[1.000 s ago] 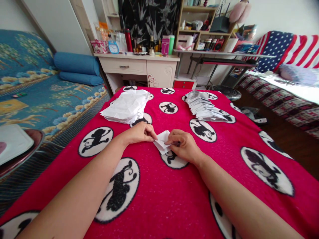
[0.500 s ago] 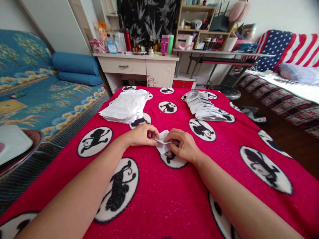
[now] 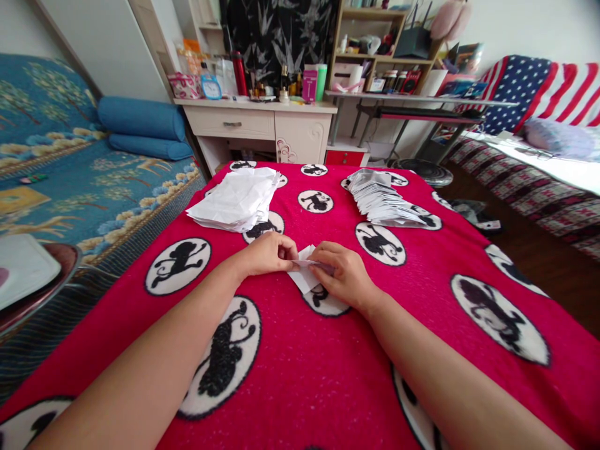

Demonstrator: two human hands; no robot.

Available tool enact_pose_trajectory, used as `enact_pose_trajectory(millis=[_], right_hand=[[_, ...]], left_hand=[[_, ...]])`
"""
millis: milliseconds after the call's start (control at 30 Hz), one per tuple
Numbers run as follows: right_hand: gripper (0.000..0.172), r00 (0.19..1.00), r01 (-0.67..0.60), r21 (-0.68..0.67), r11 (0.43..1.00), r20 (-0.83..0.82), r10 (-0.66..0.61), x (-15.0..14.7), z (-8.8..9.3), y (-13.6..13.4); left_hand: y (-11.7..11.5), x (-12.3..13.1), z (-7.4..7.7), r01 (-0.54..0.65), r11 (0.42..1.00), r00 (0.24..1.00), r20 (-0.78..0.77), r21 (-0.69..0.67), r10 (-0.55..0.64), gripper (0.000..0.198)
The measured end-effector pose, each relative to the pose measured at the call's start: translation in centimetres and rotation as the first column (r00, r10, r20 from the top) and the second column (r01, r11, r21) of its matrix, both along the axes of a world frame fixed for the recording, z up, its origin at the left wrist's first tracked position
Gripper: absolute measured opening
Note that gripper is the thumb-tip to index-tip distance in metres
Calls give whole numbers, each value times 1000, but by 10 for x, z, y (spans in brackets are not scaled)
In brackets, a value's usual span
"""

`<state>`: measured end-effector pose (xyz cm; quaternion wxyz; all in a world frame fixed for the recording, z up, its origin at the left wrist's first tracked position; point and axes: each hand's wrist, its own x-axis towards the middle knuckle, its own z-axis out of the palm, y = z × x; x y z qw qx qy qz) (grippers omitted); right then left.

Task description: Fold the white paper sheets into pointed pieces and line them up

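A small folded white paper lies between my hands on the red cloth with monkey prints. My left hand pinches its left edge with thumb and fingers. On the other side, my right hand grips the paper's right part, its fingers bent over the fold. A raised crease runs across the paper from one hand to the other. Farther back on the left is a stack of white sheets. A row of overlapping folded papers rests at the back right.
Beyond the cloth-covered table stands a white desk with bottles and a clock. A blue sofa is on the left, with a tray near the table's left side. A round black stool stands behind the right corner.
The paper's folds have shifted: its lower flap now looks flatter and wider, and the crease between my fingers is straighter. Both hands have barely moved and keep their hold.
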<state>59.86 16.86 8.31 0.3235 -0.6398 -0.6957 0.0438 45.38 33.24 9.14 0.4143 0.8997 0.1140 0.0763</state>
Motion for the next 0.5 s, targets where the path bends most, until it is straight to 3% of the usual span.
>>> enact_pose_trajectory(millis=[500], right_hand=[[20,971,79,71,994,219,-93,-11,8,2]], left_hand=[[-4,3,-5,-11,989,999,51,147,3,20]])
